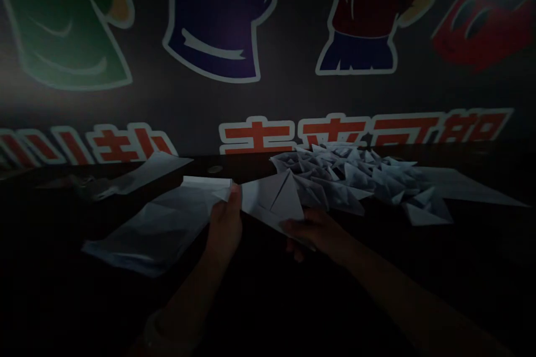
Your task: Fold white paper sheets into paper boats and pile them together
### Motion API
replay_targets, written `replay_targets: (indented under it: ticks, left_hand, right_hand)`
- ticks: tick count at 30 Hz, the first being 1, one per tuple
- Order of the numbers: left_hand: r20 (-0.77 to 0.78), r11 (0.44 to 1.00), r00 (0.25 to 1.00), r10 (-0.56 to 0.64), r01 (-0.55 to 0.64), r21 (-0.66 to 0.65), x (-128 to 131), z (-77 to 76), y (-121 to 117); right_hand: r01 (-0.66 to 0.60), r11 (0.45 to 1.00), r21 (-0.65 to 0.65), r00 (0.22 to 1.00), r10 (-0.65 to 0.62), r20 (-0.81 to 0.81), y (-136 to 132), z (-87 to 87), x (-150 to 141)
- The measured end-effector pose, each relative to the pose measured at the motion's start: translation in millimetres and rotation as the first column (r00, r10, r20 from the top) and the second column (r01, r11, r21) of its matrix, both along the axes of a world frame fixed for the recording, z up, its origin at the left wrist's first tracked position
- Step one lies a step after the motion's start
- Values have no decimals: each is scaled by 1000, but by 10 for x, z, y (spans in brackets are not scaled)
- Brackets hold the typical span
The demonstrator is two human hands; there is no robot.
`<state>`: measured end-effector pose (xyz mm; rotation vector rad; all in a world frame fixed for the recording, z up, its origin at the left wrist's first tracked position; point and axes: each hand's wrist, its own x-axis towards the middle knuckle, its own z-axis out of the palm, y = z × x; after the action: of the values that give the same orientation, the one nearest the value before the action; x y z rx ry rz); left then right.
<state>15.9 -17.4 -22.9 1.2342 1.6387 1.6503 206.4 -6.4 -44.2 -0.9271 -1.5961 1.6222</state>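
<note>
A sheet of white paper (274, 198) with folded flaps and a pointed top spans the space between my two hands. My left hand (226, 223) pinches its left edge, thumb up. On the right, my right hand (320, 231) grips the lower corner, with the thumb on top and fingers underneath. Just left of my left hand lies a stack of white sheets (154, 228), with a narrow folded edge (207, 181) at its far side. Behind my right hand spreads a heap of folded white paper pieces (347, 173) with sharp points.
A loose white sheet (151, 170) lies at the back left, beside a crumpled clear thing (96, 187) too dim to name. Another flat sheet (469, 187) extends right of the heap. A dark wall (293, 89) with cartoon figures and orange lettering stands behind the dark table.
</note>
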Motion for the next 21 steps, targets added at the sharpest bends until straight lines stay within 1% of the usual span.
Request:
replay_targets:
  ticks: [3,6,7,8,10,11,13,15,16,18,19,21]
  left_hand:
    - [30,999,999,34,-32,-40,-37,25,-7]
    - [83,999,996,33,-30,-44,-72,-1,25]
    - [119,999,993,0,6,-44,-80,-16,41]
    - [162,997,985,-59,66,-36,-83,-30,57]
    - [244,978,948,-205,204,29,-69,-50,80]
    - [279,952,910,-307,294,88,-51,-54,84]
    - [293,856,804,-518,482,188,-3,-55,74]
    - [231,763,727,-647,615,201,45,-53,47]
    - [180,742,720,-670,647,173,62,-53,33]
    - [73,767,764,-641,635,89,81,-55,8]
    - [40,786,786,-617,614,68,83,-56,1]
    - [7,800,801,-599,597,59,79,-59,-3]
  right_hand:
    - [-2,1000,-13,1000,2,-8,6,-7,7]
    - [-2,999,-34,1000,1,-15,7,-18,0]
    - [3,999,-46,1000,-4,-21,9,-22,-3]
    - [12,998,-60,999,-14,-32,13,-27,-7]
    - [37,996,-84,996,-43,-72,29,-41,-10]
    - [50,995,-91,993,-59,-99,41,-50,-10]
    - [69,993,-94,983,-84,-161,70,-71,-8]
    - [67,993,-97,970,-88,-229,97,-90,-7]
    - [59,993,-102,962,-84,-261,107,-97,-8]
    - [30,993,-114,949,-64,-307,116,-107,-9]
    - [14,992,-122,946,-52,-319,115,-111,-10]
    - [-21,990,-136,945,-25,-326,104,-118,-10]
